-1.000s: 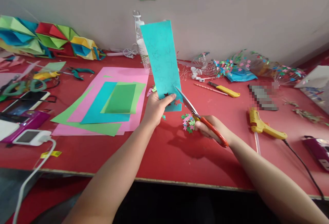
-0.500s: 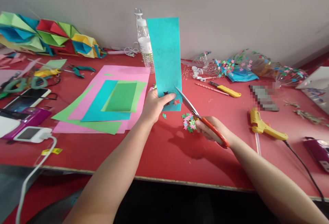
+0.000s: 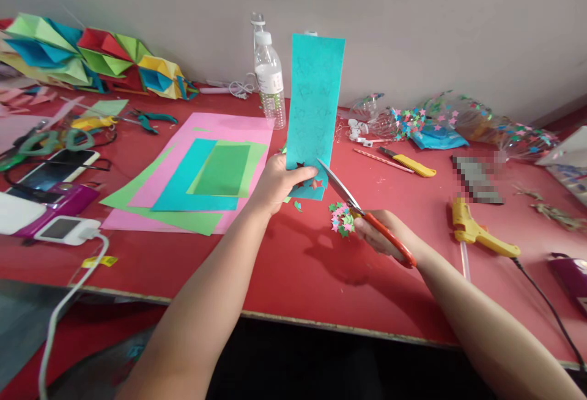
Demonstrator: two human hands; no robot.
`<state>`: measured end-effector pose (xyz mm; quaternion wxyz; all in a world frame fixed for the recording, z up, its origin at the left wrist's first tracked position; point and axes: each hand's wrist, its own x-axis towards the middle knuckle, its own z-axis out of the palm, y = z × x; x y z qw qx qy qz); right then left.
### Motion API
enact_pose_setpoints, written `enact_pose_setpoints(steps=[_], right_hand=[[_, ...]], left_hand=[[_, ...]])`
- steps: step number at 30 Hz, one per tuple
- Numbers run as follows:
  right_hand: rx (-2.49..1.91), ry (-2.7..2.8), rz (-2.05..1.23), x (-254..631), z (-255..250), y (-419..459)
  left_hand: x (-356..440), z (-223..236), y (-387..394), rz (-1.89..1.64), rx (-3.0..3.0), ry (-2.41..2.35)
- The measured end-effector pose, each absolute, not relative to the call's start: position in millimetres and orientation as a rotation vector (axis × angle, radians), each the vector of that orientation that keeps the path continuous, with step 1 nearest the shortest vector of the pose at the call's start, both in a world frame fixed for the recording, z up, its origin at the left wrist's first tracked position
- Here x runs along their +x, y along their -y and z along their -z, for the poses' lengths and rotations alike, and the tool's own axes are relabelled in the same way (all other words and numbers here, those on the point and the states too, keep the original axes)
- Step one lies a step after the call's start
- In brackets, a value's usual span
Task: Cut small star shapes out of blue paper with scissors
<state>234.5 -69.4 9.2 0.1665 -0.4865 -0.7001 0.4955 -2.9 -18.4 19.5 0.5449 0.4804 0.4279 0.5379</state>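
Observation:
My left hand grips the lower left edge of a blue paper strip, thumb across its front. The strip stands upright, with star outlines drawn on it and star-shaped holes near its bottom. Closed round the red handles of a pair of scissors is my right hand. The scissors' tip meets the strip just above the right-hand star hole; whether it goes through the paper, I cannot tell. Below the strip, a small pile of paper stars in pink, green and blue lies on the red table.
Coloured paper sheets lie to the left. Plastic bottles stand at the back. On the right are a yellow utility knife, a yellow glue gun with a cord, and star-covered bottles. Pliers lie at the back left.
The strip's top has tilted to the right and its face has turned, so the drawn stars show more clearly. The camera view has shifted slightly left. Both hands keep their hold.

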Motion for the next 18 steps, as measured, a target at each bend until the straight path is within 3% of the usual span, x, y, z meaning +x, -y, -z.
enact_pose_setpoints(steps=[18], right_hand=[[-1.477, 1.972, -1.407, 234.0, -6.3, 68.3]], left_hand=[[-5.5, -18.8, 16.2, -1.247, 1.17, -1.008]])
